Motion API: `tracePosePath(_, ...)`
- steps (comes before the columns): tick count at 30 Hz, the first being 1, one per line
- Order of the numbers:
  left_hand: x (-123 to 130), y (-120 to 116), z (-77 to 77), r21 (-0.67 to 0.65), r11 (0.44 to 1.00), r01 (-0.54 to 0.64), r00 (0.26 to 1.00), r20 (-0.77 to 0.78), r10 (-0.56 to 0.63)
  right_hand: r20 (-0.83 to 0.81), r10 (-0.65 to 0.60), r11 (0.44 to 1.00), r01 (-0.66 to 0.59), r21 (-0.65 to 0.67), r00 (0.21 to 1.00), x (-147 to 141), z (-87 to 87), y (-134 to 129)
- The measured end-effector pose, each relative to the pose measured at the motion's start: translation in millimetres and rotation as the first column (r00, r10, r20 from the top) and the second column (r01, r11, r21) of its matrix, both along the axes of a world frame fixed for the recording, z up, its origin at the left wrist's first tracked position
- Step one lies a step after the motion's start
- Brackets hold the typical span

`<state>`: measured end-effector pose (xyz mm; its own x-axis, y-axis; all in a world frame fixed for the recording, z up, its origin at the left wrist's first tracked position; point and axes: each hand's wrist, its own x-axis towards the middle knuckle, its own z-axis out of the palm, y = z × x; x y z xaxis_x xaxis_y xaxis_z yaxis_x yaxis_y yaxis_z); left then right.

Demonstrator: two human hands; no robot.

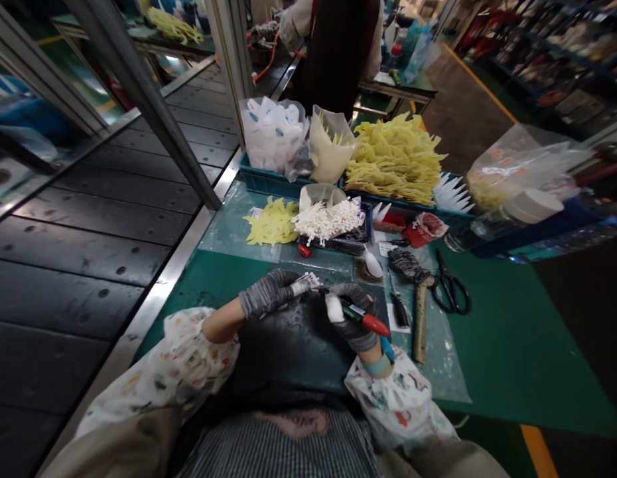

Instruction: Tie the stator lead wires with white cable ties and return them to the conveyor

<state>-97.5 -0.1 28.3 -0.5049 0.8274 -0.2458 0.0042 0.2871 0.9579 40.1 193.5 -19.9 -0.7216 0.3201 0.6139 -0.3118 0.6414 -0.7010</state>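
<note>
My left hand [271, 293], in a grey knit glove with white wrapping on a fingertip, pinches a small bunch of thin white sticks [312, 279]. My right hand [357, 312], gloved the same way, is closed around a marker pen [357, 311] with a dark body and a red rear end. The pen's front end points left, close to the white sticks; whether it touches them I cannot tell. Just beyond my hands, a pile of white round-headed sticks [328, 220] lies on a blue tray. A small red cap [304, 250] lies on the table in front of it.
Yellow pieces [271, 222] lie left of the tray, with a larger yellow heap [393, 159] behind. At right are a white squeeze bulb [372, 262], a screwdriver [400, 309], a hammer [420, 322] and scissors [450, 285]. A conveyor [84, 245] runs along the left; a person [338, 53] stands opposite.
</note>
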Motion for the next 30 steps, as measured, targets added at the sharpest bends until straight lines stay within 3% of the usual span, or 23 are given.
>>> tracePosePath(4,-2.6,-0.8,-5.6,0.007,1.0,0.009,1.0,-0.015,-0.009,-0.013,-0.086,0.995,0.085,-0.059,0.996,-8.8,2.8,2.2)
tracePosePath(10,0.5,2.9,-12.3,0.06,0.998,0.032,0.979,-0.203,-0.019,0.08,0.057,0.987,-0.044,-0.153,0.995,-23.3,-5.0,-0.2)
tracePosePath(14,-2.9,-0.7,-13.2,0.06,0.997,0.054,0.96,-0.279,-0.035,0.125,0.075,0.98,-0.05,-0.194,0.989,-22.5,-4.8,2.2)
tracePosePath(16,-9.4,-7.3,-10.7,0.019,1.0,-0.018,0.923,-0.383,0.024,0.137,0.047,0.98,-0.019,-0.199,0.989,-24.2,-6.3,5.0)
tracePosePath(20,-19.7,-19.3,-1.6,0.023,0.961,-0.276,0.783,-0.574,0.239,0.172,-0.028,0.981,0.06,-0.183,0.985,-31.0,-18.7,8.7)
tracePosePath(22,-16.9,-19.9,2.1,0.065,0.957,-0.283,0.782,-0.562,0.27,0.192,-0.067,0.985,0.095,-0.142,0.979,-33.4,-27.1,8.9)
tracePosePath(25,-5.7,-14.6,3.3,0.098,0.973,-0.209,0.853,-0.468,0.231,0.237,-0.087,0.993,0.104,-0.059,0.967,-33.9,-34.5,9.6)
tracePosePath(27,-0.1,-10.0,0.9,0.101,0.969,-0.225,0.872,-0.424,0.247,0.249,-0.1,0.994,0.106,-0.012,0.963,-32.4,-32.6,11.3)
tracePosePath(30,0.3,-4.8,-6.2,0.128,0.948,-0.293,0.838,-0.443,0.319,0.189,-0.157,0.988,0.154,0.03,0.969,-26.5,-20.7,15.4)
